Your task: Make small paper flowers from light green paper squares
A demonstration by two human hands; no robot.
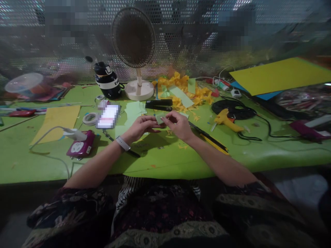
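A small pale green paper piece (pixel 160 119) is pinched between my two hands over the middle of the green table. My left hand (pixel 144 128), with a light band at its wrist, has its fingers closed on the piece's left side. From the right, my right hand (pixel 178 124) grips it between thumb and fingertips. Just behind the hands lies a black stapler (pixel 158 104). Light green paper sheets (pixel 133 112) lie to the left of the stapler. Beyond it, yellow-orange paper cuttings (pixel 178 84) are heaped, with green strips on top.
A fan (pixel 139 89) and a dark bottle (pixel 108 82) stand at the back. Left are a lit phone (pixel 108 115), a tape roll (pixel 90 119) and a purple power adapter (pixel 81 144). Right are a yellow glue gun (pixel 227 120), cables and a yellow-edged cutter or ruler (pixel 212 141).
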